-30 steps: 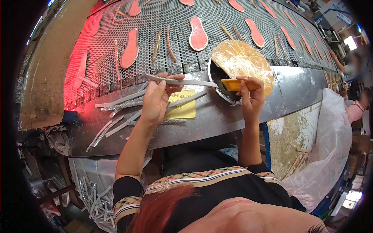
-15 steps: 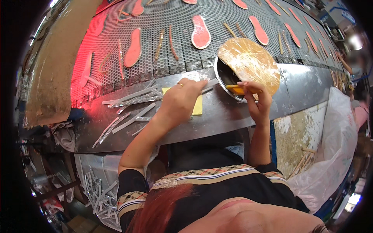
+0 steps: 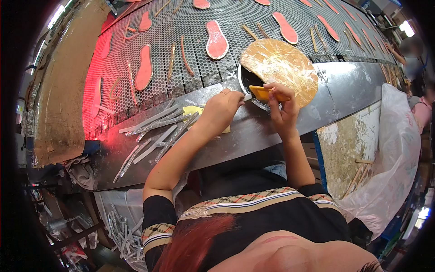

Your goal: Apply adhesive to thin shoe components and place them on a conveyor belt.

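My left hand (image 3: 221,109) pinches a narrow pale strip (image 3: 247,97), its end showing at the near left rim of a round pot (image 3: 241,80) with dark insides. In my right hand (image 3: 285,112) is a flat yellow-orange tool (image 3: 259,93), held over the pot's opening; its exact kind I cannot make out. A round tan lid (image 3: 283,63), wrapped in shiny clear film, covers most of the pot. Left of my left hand, several silvery and grey strips (image 3: 156,123) lie loosely crossed. Yellow paper (image 3: 192,110) shows partly under them and my left forearm.
Beyond the metal ledge (image 3: 349,86), a mesh belt (image 3: 190,50) carries pink insoles (image 3: 217,40) and thin strips. A brown board (image 3: 61,90) stands at the left. Strips fill a clear bag (image 3: 122,231) below; a white plastic bag (image 3: 394,154) hangs at right. Another person (image 3: 408,59) is far right.
My left hand has come closer to the pot, and its strip now reaches the rim beside the yellow tool. The right hand stays over the pot. The whole view has shifted slightly.
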`<state>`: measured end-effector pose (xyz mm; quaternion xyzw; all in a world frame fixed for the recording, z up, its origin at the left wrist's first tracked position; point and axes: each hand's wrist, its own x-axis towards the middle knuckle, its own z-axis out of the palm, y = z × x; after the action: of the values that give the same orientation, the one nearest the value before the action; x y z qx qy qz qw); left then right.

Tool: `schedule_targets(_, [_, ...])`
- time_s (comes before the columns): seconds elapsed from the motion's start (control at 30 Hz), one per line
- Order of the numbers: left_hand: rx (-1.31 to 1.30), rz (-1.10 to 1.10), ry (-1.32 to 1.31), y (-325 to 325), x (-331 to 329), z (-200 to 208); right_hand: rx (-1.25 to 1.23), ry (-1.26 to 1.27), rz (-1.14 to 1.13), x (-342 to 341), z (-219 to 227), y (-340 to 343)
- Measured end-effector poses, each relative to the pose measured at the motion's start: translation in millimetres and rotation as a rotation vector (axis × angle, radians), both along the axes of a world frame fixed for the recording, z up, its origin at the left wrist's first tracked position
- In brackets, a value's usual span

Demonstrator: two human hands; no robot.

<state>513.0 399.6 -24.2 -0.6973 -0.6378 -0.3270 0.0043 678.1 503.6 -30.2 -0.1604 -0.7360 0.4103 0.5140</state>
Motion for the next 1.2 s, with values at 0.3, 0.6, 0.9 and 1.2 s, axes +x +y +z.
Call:
schedule_targets(0.3, [0.006, -0.001, -0.018, -0.8, -0.6, -0.2, -0.216, 0.253, 0.044, 8.0, 3.8, -3.2])
schedule_targets(0.6, [-0.072, 0.023, -0.07, -3.5, -1.3, 8.7, -0.161, 0.046, -0.035, 7.0, -10.8, 14.3])
schedule_targets(0.9, [-0.071, -0.059, 0.572, -9.5, -28.0, 62.9, -0.239, 0.142, -0.002, 10.6, -20.8, 10.5])
schedule_targets(1.2, [0.033, 0.393, 0.459, -3.1, -121.9, 85.4, -0.264, 0.08, 0.024, 13.5, -19.6, 7.6])
